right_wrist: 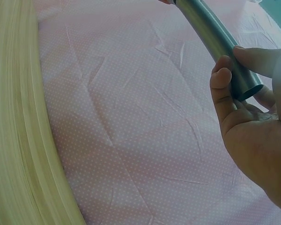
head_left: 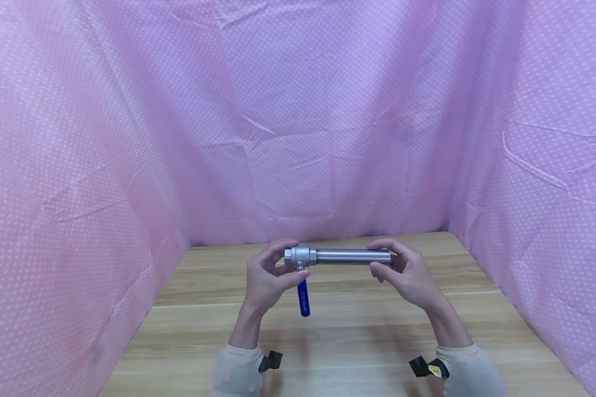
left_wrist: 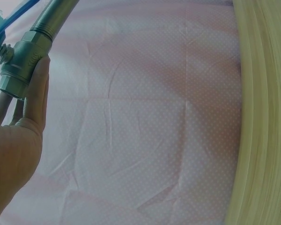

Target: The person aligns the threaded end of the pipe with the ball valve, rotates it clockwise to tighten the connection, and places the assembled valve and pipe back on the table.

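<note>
Blue valve handle (head_left: 303, 298), lettering unreadable.

Wooden table (head_left: 357, 342) (light planks), pink dotted cloth (head_left: 129, 165) around it

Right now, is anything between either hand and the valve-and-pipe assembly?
Nothing visible. The left hand grips the valve directly, and the right hand holds the pipe end, above the table.

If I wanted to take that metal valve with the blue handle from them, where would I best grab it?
Probably the bare middle of the steel pipe, coming from above. It lies level between the left hand, which grips the valve body, and the right hand, which pinches the far end. The middle is round, smooth and free of fingers. The blue handle hangs down underneath, so avoid that side.
</note>
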### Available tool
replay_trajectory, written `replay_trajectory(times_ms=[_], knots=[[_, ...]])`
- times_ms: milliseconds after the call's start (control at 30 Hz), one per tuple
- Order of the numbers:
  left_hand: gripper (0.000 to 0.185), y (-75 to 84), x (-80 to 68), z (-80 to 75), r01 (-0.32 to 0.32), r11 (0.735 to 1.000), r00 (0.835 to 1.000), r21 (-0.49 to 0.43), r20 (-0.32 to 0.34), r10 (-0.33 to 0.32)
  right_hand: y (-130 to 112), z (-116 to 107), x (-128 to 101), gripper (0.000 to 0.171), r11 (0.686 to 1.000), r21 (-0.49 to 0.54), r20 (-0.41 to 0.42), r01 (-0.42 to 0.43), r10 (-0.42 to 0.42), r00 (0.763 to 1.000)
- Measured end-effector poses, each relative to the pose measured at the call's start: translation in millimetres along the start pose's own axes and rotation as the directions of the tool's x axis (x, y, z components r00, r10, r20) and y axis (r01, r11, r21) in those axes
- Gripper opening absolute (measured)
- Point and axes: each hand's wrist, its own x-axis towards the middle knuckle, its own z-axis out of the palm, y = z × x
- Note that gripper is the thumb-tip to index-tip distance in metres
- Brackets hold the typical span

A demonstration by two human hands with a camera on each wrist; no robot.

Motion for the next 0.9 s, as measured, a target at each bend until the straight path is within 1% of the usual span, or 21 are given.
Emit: replay_trajectory(times_ms=[333, 467, 600, 767, 900], knots=[[0.061, -0.6, -0.4, -0.7, 0.003, 1.0, 1.0, -0.001, 0.0, -0.003, 0.1, 0.8, -0.3, 0.033, 1.0, 0.002, -0.002, 0.002, -0.002, 1.0], [0.061, 0.1, -0.8, -0.5, 0.007, 1.0, 1.0, -0.01, 0.001, -0.007, 0.2, 1.3, 0.2, 0.027, 1.0, -0.022, -0.009, -0.014, 0.013, 1.0], [0.061, 0.7, -0.9, -0.1, 0.002, 1.0, 1.0, -0.007, 0.001, -0.002, 2.0, 2.2, 1.2, 0.022, 1.0, -0.014, -0.012, -0.014, 0.014, 1.0], [0.061, -0.2, -0.4, 0.3, -0.003, 1.0, 1.0, -0.003, 0.003, 0.003, 3.3, 3.3, 1.7, 0.025, 0.999, 0.045, -0.006, 0.016, -0.016, 1.0], [0.061, -1.6, 0.3, -0.8, -0.004, 1.0, 1.0, 0.001, 0.003, 0.004, 1.6, 3.6, 1.3, 0.032, 0.999, 0.042, 0.001, 0.004, -0.004, 1.0]])
